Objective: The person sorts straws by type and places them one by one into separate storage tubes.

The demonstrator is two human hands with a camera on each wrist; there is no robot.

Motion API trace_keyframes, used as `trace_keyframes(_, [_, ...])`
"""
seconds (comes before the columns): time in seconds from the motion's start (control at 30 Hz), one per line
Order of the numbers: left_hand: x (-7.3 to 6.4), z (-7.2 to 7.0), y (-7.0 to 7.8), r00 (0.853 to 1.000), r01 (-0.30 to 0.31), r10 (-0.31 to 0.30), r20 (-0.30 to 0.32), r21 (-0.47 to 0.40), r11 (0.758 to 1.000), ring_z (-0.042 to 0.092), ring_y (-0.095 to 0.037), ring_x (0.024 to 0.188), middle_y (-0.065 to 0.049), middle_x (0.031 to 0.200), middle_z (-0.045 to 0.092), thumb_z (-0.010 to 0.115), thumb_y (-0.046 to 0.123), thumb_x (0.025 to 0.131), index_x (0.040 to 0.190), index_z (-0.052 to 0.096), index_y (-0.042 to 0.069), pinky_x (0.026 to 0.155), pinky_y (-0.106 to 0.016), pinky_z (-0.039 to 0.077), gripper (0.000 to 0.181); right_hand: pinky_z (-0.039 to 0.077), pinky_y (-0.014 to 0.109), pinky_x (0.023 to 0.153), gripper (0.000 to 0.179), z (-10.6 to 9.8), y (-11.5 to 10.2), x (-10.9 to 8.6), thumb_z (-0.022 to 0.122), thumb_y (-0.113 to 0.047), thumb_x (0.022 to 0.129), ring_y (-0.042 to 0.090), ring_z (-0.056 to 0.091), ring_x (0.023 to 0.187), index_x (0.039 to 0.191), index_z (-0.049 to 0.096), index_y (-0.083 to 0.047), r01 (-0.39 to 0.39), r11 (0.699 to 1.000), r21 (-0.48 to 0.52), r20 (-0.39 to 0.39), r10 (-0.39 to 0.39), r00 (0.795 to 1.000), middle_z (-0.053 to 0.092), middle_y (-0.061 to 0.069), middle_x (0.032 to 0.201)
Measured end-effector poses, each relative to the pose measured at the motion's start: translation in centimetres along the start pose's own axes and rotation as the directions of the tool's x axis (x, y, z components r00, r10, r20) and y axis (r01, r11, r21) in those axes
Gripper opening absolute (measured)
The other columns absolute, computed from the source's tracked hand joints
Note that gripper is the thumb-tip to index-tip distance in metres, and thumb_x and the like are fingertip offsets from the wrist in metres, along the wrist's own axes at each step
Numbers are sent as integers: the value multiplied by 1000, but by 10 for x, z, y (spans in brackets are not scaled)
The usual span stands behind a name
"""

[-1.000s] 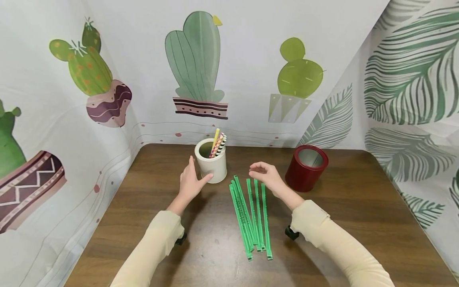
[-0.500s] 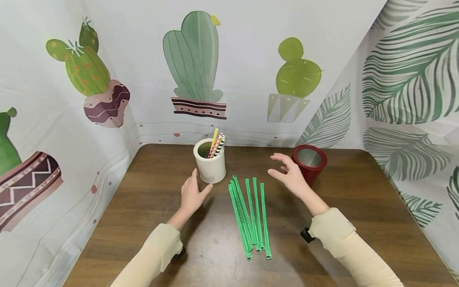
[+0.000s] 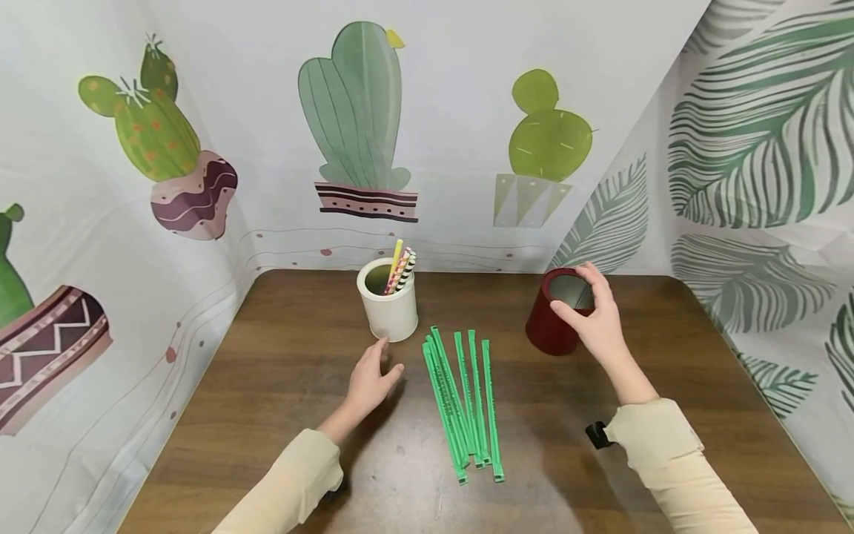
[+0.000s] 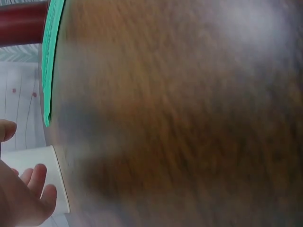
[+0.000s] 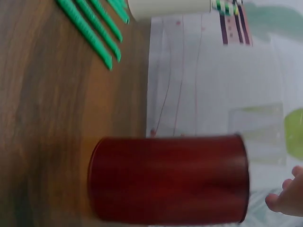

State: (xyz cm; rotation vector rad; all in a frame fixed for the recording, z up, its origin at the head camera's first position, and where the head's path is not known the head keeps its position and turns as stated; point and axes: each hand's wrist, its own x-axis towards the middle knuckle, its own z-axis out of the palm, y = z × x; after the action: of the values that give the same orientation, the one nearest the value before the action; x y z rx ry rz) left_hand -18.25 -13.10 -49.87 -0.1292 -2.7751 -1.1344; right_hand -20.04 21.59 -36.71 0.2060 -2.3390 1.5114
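My right hand (image 3: 597, 311) hovers at the mouth of the red can (image 3: 550, 326), its thumb and fingers spread over the rim. In the right wrist view, the fingertips (image 5: 273, 202) show just beyond the can's top end, with a gap between. My left hand (image 3: 368, 378) is in front of the white can (image 3: 394, 315), holding nothing, its fingers loosely extended. Several patterned paper straws (image 3: 403, 273) and a yellow one lean in the white can. Between the hands lie several long green strips, like wrapped straws (image 3: 490, 415), printed with dark lettering.
Both cans stand near the back edge of the brown wooden table (image 3: 267, 400), white at left and red at right. Behind them hangs a white cloth (image 3: 460, 148) with cactus and leaf prints.
My right hand has moved right, from above the green strips to the red can's mouth. My left hand has drawn back from beside the white can toward the front. The cans and strips stay put.
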Motion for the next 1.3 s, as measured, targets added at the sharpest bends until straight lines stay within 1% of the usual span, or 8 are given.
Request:
trace_keyframes(0.13, [-3, 5, 1, 999, -14, 15, 31, -40, 999, 60, -24, 92, -12, 116, 56, 62, 20, 79, 127, 43, 4, 77, -43, 46, 55, 20, 53, 103, 65, -8, 18, 3, 64, -2, 75, 28, 13, 135, 131, 31, 3, -52, 996, 67, -35, 54, 998, 16, 16, 146])
trace_keyframes(0.23, [-4, 7, 3, 998, -6, 10, 58, -74, 997, 61, -23, 88, -13, 113, 58, 62, 18, 79, 126, 43, 3, 73, -39, 48, 54, 23, 38, 106, 71, -13, 40, 7, 65, -6, 76, 20, 13, 135, 136, 27, -3, -98, 992, 79, -48, 102, 994, 14, 11, 147])
trace_keyframes(0.43, [-6, 10, 9, 988, 81, -57, 140, -169, 982, 61, -20, 82, -14, 112, 58, 62, 17, 80, 128, 41, 2, 64, -28, 48, 55, 33, 8, 77, 74, -15, 72, 8, 64, -14, 80, 18, 35, 114, 140, 20, -12, -219, 972, 85, -54, 224, 973, 27, 14, 139])
trace_keyframes(0.53, [-6, 12, 12, 981, 115, -78, 177, -207, 971, 60, -19, 80, -15, 112, 59, 61, 17, 81, 129, 39, 2, 61, -25, 47, 55, 31, 10, 83, 75, -14, 78, 8, 63, -11, 80, 17, 34, 117, 140, 18, -8, -252, 958, 141, -54, 261, 964, 28, 15, 139])
trace_keyframes(0.67, [-6, 16, 16, 972, 152, -100, 214, -240, 959, 60, -19, 79, -15, 109, 60, 61, 17, 81, 129, 39, 2, 61, -25, 47, 55, 26, 28, 97, 76, -13, 83, 10, 63, -7, 79, 19, 26, 127, 140, 17, -7, -283, 939, 193, -62, 299, 952, 24, 13, 143])
trace_keyframes(0.8, [-6, 21, 18, 960, 189, -118, 255, -276, 942, 61, -18, 76, -15, 106, 60, 61, 17, 82, 128, 41, 2, 58, -24, 48, 53, 22, 39, 100, 76, -12, 87, 10, 62, -6, 79, 22, 23, 128, 140, 17, -8, -305, 927, 216, -68, 326, 943, 23, 14, 143])
trace_keyframes(1.1, [-5, 29, 20, 951, 192, -114, 289, -255, 948, 61, -15, 71, -16, 103, 62, 61, 18, 82, 123, 46, -1, 57, -23, 48, 47, 32, 9, 80, 70, -13, 94, 8, 63, -12, 80, 8, 27, 114, 138, 24, -10, -314, 925, 216, -49, 331, 942, 33, 2, 129])
trace_keyframes(1.3, [-5, 32, 24, 948, 197, -126, 292, -231, 953, 61, -16, 74, -15, 103, 62, 61, 18, 82, 124, 46, 0, 59, -24, 48, 47, 29, 19, 95, 70, -13, 95, 8, 62, -12, 81, 13, 24, 120, 139, 24, -11, -330, 911, 248, -24, 346, 938, 31, 4, 132])
